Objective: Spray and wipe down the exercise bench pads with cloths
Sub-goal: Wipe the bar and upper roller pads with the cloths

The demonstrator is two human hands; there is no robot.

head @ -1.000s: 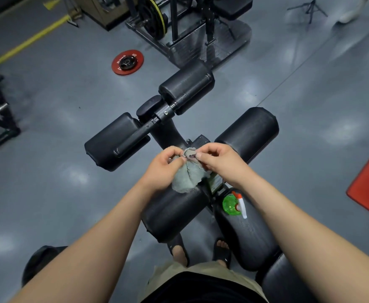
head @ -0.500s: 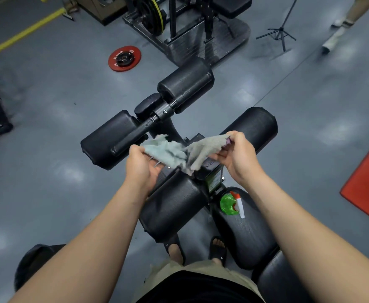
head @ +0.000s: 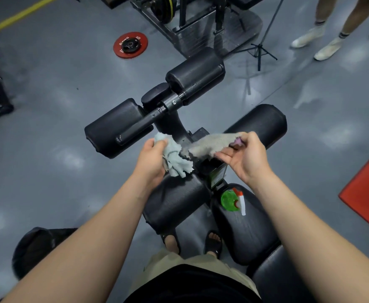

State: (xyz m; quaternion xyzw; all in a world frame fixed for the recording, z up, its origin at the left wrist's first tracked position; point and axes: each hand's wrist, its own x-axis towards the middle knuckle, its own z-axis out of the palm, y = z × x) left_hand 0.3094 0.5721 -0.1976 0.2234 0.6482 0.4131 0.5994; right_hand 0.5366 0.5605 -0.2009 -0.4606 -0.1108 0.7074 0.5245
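Your left grip [head: 155,158] is balled round the pale blue cloth [head: 176,159] and your right grip [head: 247,154] pinches the grey cloth [head: 209,143] by its end, I'd guess so each gets a rag, with the spray bottle [head: 230,199] parked handy on the bench pad [head: 251,237] just below the right one.

Left hand [head: 150,165] and right hand [head: 250,159] are bare, with black shirt [head: 190,285], khaki shorts [head: 161,260], 2 black sandals [head: 213,246].

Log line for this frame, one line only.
left hand: grips pale blue cloth | right hand: pinches grey cloth | spray bottle: on seat pad, untouched | wiping: not yet begun
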